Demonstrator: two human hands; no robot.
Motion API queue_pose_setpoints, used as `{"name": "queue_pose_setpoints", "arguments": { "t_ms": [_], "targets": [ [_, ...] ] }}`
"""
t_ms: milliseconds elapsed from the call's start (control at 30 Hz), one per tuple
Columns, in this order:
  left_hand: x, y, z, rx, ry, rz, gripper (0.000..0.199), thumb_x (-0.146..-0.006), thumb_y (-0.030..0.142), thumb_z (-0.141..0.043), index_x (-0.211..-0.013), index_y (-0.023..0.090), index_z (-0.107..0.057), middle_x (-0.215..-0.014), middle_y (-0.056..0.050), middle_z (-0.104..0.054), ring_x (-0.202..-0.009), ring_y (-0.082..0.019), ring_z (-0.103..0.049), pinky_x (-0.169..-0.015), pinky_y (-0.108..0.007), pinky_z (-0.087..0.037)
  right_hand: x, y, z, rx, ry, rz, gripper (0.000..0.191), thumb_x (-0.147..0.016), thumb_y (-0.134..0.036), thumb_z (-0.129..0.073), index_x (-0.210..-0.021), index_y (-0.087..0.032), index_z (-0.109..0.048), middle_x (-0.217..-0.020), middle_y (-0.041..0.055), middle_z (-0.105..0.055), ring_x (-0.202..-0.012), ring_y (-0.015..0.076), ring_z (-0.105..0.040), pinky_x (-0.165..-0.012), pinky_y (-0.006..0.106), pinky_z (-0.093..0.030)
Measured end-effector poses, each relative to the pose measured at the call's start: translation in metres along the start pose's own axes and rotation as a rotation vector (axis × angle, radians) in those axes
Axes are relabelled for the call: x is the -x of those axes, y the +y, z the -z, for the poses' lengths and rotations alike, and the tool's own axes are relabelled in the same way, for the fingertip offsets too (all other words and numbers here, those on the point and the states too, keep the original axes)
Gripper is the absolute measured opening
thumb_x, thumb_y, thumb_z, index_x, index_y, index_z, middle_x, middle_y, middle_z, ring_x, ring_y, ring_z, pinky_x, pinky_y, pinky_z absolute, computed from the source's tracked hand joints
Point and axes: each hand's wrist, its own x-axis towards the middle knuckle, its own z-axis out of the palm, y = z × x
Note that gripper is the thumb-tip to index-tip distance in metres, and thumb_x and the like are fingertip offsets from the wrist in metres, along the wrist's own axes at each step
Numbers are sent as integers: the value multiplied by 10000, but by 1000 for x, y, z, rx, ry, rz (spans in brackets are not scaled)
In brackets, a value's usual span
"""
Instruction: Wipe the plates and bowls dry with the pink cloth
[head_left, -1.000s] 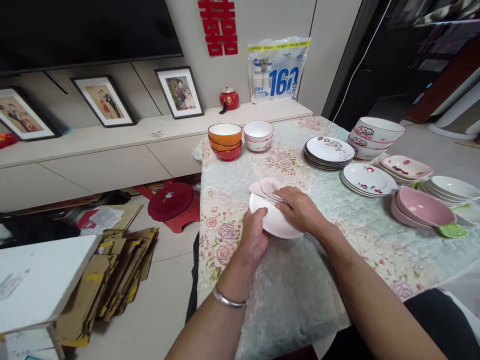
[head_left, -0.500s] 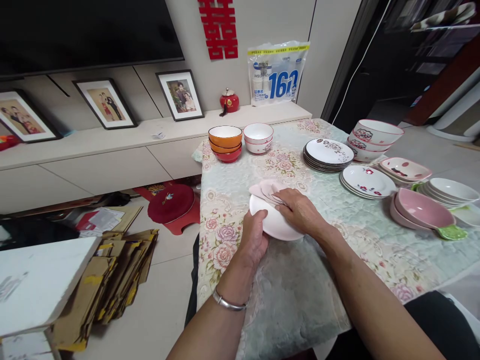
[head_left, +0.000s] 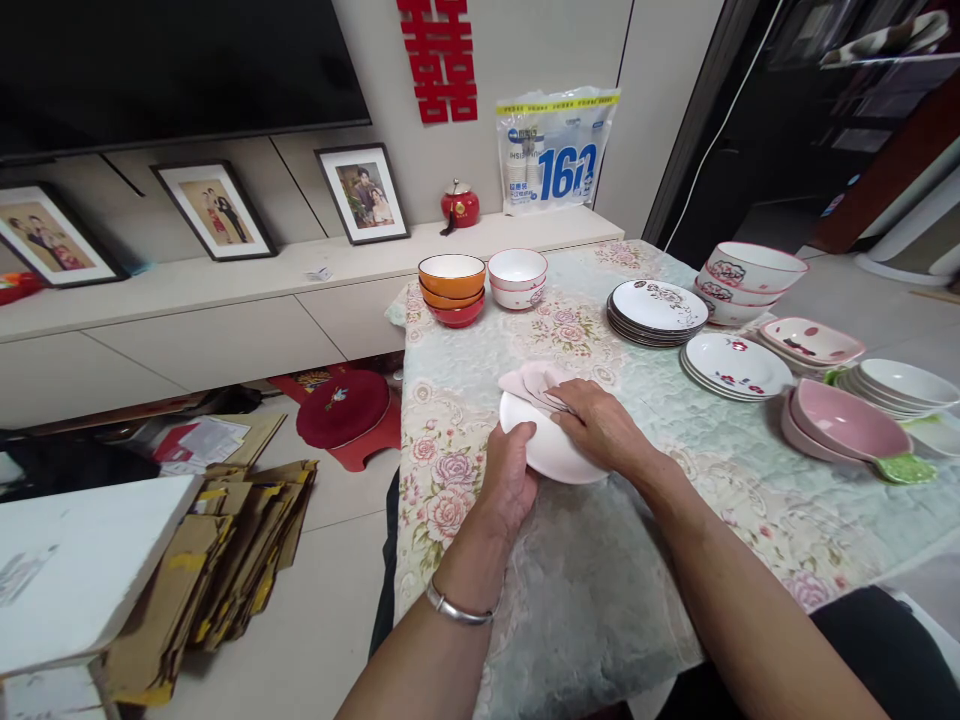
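Note:
My left hand (head_left: 510,465) grips the near left rim of a white plate (head_left: 566,458), its thumb lying over the edge. The plate is tilted above the front part of the table. My right hand (head_left: 598,420) is closed on a pale pink cloth (head_left: 534,382), bunched against the plate's far side. Part of the plate is hidden under the cloth and the right hand.
Orange and red bowls (head_left: 452,290) and white bowls (head_left: 517,278) stand at the table's back left. Dark-rimmed plates (head_left: 660,305), flowered plates (head_left: 736,365), large bowls (head_left: 757,270) and pink bowls (head_left: 847,420) stand on the right. Flattened cardboard (head_left: 217,570) lies left of the table.
Both hands keep the same hold on the plate and the cloth, almost in the same place. The whole view has shifted very slightly.

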Motion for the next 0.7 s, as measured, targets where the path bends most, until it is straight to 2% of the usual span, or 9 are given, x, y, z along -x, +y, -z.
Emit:
{"name": "queue_pose_setpoints", "arguments": {
  "t_ms": [700],
  "targets": [
    [2, 2, -4, -19, 24, 9, 524, -582, 98, -645, -1106, 94, -669, -756, -78, -735, -706, -230, -695, -662, -314, -540, 1, 0, 0, 9, 4, 4, 259, -902, -164, -490, -1100, -173, -657, -1054, 98, -666, -994, 245, -557, -890, 348, -402]
  ]
}}
